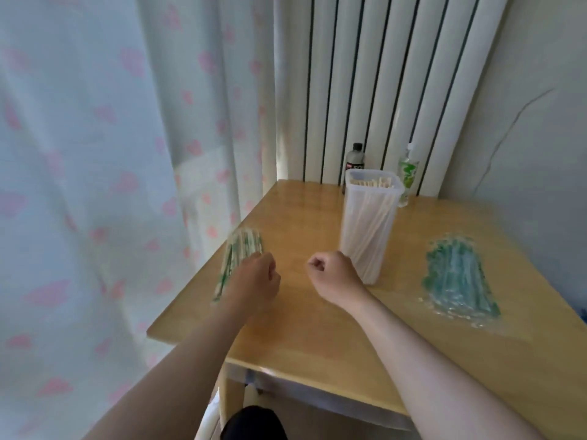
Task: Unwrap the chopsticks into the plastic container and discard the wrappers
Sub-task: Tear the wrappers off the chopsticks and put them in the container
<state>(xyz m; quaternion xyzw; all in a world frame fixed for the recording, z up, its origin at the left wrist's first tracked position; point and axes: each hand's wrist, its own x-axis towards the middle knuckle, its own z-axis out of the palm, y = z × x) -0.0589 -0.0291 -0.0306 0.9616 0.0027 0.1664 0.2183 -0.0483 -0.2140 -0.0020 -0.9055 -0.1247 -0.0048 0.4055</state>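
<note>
Tall clear container (368, 230) upright on the surface (301, 328), filled with bare chopsticks (374, 184) standing on end. Wrapped chopsticks (243, 249) heaped at left edge; wrappers (457, 274) heaped at right. Left hand (254, 281) over the wrapped heap, fingers curled, grip unclear. Right hand (333, 274) fisted beside the container, nothing visible in it.

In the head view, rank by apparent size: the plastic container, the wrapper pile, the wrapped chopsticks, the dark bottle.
1. plastic container and wrapper pile: too alike to rank.
2. wrapped chopsticks, partly hidden by the left hand.
3. dark bottle, farthest away.
</note>
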